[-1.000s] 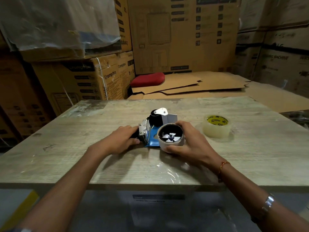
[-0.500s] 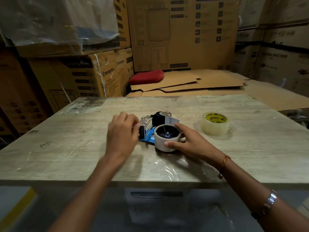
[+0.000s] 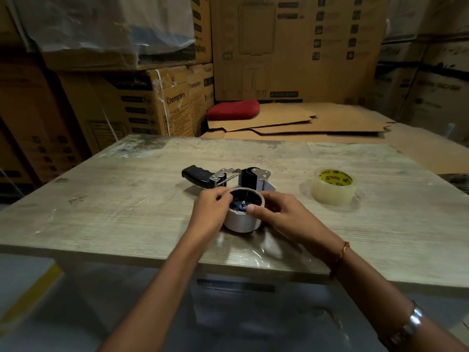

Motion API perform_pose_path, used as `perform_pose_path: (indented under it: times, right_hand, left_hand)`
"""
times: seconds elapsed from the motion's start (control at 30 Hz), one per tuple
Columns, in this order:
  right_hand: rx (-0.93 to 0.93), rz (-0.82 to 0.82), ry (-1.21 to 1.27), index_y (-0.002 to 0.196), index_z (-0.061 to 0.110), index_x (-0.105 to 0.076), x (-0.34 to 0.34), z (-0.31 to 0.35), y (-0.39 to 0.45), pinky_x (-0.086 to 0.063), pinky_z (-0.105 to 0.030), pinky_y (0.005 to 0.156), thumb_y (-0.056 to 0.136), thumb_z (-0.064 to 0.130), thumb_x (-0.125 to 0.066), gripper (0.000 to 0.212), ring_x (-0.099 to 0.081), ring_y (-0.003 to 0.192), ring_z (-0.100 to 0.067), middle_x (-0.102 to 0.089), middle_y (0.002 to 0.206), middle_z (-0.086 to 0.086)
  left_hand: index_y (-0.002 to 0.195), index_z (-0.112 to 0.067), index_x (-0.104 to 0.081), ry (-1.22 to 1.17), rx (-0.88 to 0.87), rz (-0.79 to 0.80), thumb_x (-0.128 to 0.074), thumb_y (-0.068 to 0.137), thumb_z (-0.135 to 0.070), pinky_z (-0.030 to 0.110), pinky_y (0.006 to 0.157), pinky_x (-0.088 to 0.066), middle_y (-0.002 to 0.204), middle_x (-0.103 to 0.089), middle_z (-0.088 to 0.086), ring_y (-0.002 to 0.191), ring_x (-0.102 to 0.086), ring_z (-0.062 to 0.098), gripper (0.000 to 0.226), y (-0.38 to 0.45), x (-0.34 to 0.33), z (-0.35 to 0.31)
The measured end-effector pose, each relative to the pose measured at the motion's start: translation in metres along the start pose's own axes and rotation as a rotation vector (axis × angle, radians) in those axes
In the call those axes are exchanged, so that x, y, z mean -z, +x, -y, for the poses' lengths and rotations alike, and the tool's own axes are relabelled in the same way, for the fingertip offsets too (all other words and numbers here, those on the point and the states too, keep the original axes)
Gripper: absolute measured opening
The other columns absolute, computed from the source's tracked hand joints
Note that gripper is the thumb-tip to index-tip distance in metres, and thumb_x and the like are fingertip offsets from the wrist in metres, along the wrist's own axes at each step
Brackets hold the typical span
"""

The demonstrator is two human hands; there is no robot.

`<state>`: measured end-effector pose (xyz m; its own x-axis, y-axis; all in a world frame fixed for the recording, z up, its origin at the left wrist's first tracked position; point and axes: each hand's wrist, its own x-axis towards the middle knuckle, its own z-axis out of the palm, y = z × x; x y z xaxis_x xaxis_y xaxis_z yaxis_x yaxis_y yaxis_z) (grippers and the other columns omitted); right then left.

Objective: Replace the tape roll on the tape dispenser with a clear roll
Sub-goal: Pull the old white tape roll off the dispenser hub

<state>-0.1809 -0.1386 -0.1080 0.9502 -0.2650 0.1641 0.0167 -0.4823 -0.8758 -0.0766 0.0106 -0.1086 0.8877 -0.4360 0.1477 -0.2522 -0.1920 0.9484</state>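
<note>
1 view only, the head cam, so here's what changed: half a second back the left hand (image 3: 214, 208) was draped over the dispenser's black handle (image 3: 196, 177), and now it's let go, so the handle sits bare at about 10 o'clock from the mounted roll (image 3: 242, 219). To me that looks like it's moved from steadying to actually working the old roll off the tape dispenser (image 3: 241, 180). Left fingers are curled at the roll's 9 o'clock rim, pinching something thin there, can't tell if it's the tape end. Right hand (image 3: 275, 214) clasps the roll from 3 o'clock, thumb hooked over the rim. The clear roll (image 3: 333, 189) waits untouched on the table (image 3: 101, 199), well off at 2 o'clock.
</note>
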Motion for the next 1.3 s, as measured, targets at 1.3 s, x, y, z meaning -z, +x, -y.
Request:
perform_pose_path:
  times: [1.3]
  right_hand:
    - [0.324, -0.037, -0.357, 0.111, 0.020, -0.067, 0.006, -0.004, -0.001, -0.056, -0.039, 0.095, 0.084, 0.037, -0.078, 0.034, -0.063, 0.111, -0.013, -0.063, 0.121, 0.003]
  left_hand:
    - [0.105, -0.016, -0.070, 0.478, -0.549, 0.328, -0.078, 0.082, -0.028, 0.036, 0.086, -0.053, 0.103, -0.063, -0.015, 0.099, -0.059, 0.006, 0.028, -0.001, 0.042, 0.005]
